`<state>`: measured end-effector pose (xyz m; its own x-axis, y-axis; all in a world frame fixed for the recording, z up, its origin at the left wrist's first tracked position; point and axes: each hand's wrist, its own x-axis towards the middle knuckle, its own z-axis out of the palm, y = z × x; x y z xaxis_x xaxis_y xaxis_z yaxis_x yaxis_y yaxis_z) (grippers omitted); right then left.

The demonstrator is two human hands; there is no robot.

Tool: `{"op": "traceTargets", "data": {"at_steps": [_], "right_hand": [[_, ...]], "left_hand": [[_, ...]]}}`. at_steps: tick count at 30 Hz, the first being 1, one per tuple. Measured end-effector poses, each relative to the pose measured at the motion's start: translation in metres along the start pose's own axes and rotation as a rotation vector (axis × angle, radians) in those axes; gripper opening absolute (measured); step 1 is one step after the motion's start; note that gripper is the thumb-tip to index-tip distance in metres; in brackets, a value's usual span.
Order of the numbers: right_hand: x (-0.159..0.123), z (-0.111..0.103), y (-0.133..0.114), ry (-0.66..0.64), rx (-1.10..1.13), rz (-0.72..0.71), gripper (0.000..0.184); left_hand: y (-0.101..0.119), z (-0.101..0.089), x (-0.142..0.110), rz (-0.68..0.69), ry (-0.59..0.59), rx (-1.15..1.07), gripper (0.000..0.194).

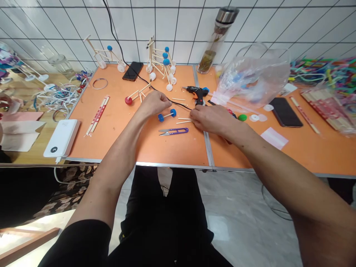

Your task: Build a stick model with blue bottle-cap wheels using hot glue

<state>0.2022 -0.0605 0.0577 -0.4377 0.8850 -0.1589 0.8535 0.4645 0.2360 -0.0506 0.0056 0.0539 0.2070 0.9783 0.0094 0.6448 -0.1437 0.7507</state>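
My left hand (156, 104) is closed in a pinch above the table, its fingertips beside the black cable (179, 103); what they hold, if anything, I cannot make out. My right hand (209, 118) rests with fingers curled at the ends of short wooden sticks (184, 121); its grip is hidden. Below the left fingertips lies a short stick with blue caps (167, 115) at both ends. Purple thread snips (174, 131) lie in front. Just beyond my right hand is a black glue gun (197, 93). A red cap with sticks (128, 100) lies left of my left hand.
Stick structures with white and blue caps (166, 61) stand at the back, near a phone (132, 71) and a glass bottle (210, 48). A plastic bag (250, 79) is at right. A white power bank (61, 138) lies front left. Another person's hand shows at far left.
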Motion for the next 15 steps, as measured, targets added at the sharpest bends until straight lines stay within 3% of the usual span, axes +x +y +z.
{"op": "traceTargets", "data": {"at_steps": [3,8,15], "right_hand": [[-0.004,-0.005,0.002,0.088,0.120,0.063,0.035],[0.014,-0.011,0.004,0.234,0.377,0.133,0.035],[0.061,0.000,0.001,0.389,0.687,0.093,0.032]], "left_hand": [[0.002,0.002,-0.004,0.046,-0.079,0.130,0.024],[0.004,0.006,-0.005,-0.030,-0.179,0.239,0.019],[-0.012,0.016,0.002,-0.036,-0.128,0.215,0.021]]}}
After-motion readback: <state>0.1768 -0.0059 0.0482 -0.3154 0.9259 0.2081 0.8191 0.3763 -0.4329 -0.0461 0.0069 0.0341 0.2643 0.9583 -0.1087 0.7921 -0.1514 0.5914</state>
